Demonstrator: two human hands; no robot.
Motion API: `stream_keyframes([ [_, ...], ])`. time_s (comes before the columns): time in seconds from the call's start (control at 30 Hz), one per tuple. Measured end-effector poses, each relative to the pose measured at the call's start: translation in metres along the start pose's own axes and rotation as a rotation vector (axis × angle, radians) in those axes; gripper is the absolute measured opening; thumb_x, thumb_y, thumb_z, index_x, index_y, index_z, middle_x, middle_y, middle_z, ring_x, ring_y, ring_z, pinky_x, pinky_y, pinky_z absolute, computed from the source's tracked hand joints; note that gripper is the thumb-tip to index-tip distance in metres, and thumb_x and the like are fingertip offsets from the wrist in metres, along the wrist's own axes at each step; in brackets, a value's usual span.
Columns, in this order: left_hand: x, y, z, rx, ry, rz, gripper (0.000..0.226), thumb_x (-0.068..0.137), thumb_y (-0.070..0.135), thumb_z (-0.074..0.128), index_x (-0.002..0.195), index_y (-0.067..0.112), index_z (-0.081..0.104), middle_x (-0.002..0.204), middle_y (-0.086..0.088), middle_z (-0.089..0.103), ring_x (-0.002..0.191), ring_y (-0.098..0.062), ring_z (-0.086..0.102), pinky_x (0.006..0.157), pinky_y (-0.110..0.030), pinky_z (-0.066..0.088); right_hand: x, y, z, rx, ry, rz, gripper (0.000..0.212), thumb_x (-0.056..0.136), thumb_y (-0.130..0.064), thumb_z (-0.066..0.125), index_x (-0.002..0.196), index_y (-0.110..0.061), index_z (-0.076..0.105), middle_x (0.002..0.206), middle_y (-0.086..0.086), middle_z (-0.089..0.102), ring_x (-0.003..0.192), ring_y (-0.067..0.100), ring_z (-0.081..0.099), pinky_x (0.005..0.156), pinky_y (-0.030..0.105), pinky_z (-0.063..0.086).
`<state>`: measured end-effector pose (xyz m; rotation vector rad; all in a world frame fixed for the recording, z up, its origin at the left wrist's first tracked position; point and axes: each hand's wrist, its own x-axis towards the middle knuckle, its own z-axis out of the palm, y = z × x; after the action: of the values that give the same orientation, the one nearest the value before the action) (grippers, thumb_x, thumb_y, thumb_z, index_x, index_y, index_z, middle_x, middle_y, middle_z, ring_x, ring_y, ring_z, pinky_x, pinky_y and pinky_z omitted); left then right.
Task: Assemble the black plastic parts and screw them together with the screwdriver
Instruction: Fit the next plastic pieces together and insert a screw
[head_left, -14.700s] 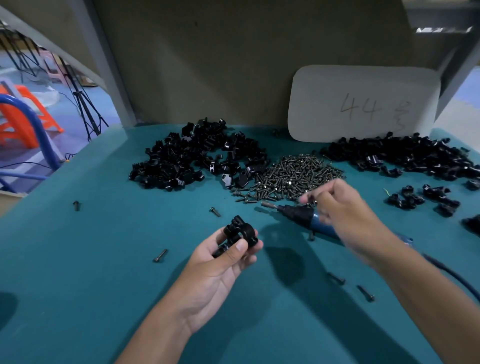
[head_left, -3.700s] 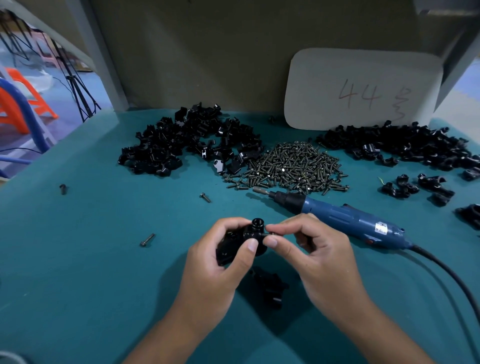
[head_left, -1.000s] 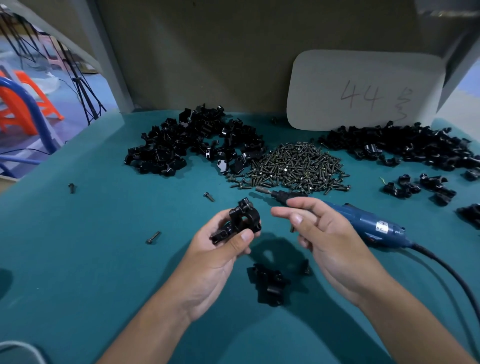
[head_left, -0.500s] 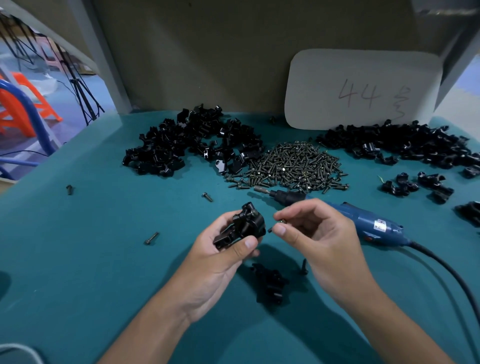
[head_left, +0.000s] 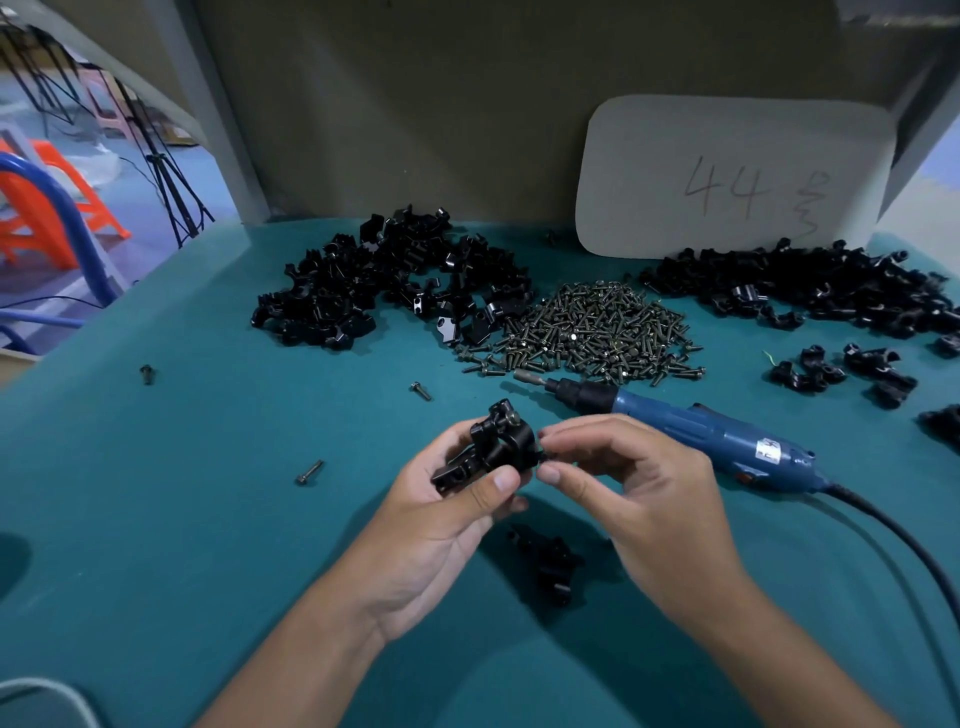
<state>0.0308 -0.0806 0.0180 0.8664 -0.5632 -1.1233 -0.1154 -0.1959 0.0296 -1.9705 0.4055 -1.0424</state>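
Note:
My left hand (head_left: 441, 525) grips a black plastic assembly (head_left: 491, 449) above the teal table, thumb across its front. My right hand (head_left: 634, 499) pinches a small screw (head_left: 545, 457) between thumb and forefinger, right against the assembly's right side. The blue electric screwdriver (head_left: 696, 431) lies on the table just behind my right hand, bit pointing left, cord trailing off to the right. Another black assembled part (head_left: 545, 564) lies on the table below my hands.
A heap of screws (head_left: 597, 327) sits mid-table between two piles of black parts, one left (head_left: 389, 280), one right (head_left: 821, 286). Loose screws (head_left: 309, 473) dot the table's left side. A white card (head_left: 727, 176) leans on the back wall.
My right hand has brought the screw leftward to the side of the assembly. My left hand has tilted the assembly slightly. The screwdriver stays where it lay.

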Motion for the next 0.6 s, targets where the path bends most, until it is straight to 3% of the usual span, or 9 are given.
stream_keyframes([
  [0.13, -0.0002, -0.0025, -0.0014, 0.024, 0.012, 0.008, 0.039, 0.082, 0.004, 0.070, 0.120, 0.003, 0.062, 0.111, -0.008, 0.071, 0.102, -0.018, 0.067, 0.084, -0.027, 0.057, 0.0022, -0.0013, -0.0043, -0.061, -0.030, -0.011, 0.015, 0.085, -0.012, 0.078, 0.097, -0.022, 0.080, 0.094, -0.013, 0.075, 0.089, 0.011, 0.073, 0.079, 0.020, 0.056],
  [0.33, -0.0006, -0.0043, -0.0024, 0.097, 0.036, 0.011, 0.038, 0.075, 0.012, 0.079, 0.111, 0.008, 0.068, 0.112, -0.011, 0.069, 0.110, -0.025, 0.062, 0.093, -0.029, 0.055, 0.0007, -0.0025, -0.0024, -0.161, 0.013, -0.027, 0.009, 0.080, -0.023, 0.080, 0.089, -0.023, 0.079, 0.082, -0.015, 0.075, 0.076, 0.005, 0.071, 0.071, 0.019, 0.056],
  [0.47, -0.0007, -0.0046, -0.0030, 0.130, 0.026, 0.009, 0.037, 0.076, 0.014, 0.080, 0.111, 0.009, 0.068, 0.113, -0.012, 0.068, 0.108, -0.024, 0.061, 0.102, -0.038, 0.051, 0.0004, -0.0022, -0.0020, -0.220, 0.027, -0.024, 0.010, 0.080, -0.031, 0.078, 0.084, -0.022, 0.078, 0.076, -0.017, 0.073, 0.071, 0.004, 0.068, 0.066, 0.020, 0.054],
  [0.6, -0.0025, -0.0056, -0.0029, 0.158, 0.008, 0.011, 0.033, 0.079, 0.015, 0.083, 0.109, 0.012, 0.068, 0.108, -0.009, 0.067, 0.105, -0.022, 0.060, 0.111, -0.048, 0.042, 0.0000, -0.0005, -0.0014, -0.308, -0.004, -0.069, 0.023, 0.087, -0.038, 0.073, 0.077, -0.018, 0.070, 0.067, -0.021, 0.062, 0.065, -0.001, 0.060, 0.062, 0.007, 0.041],
])
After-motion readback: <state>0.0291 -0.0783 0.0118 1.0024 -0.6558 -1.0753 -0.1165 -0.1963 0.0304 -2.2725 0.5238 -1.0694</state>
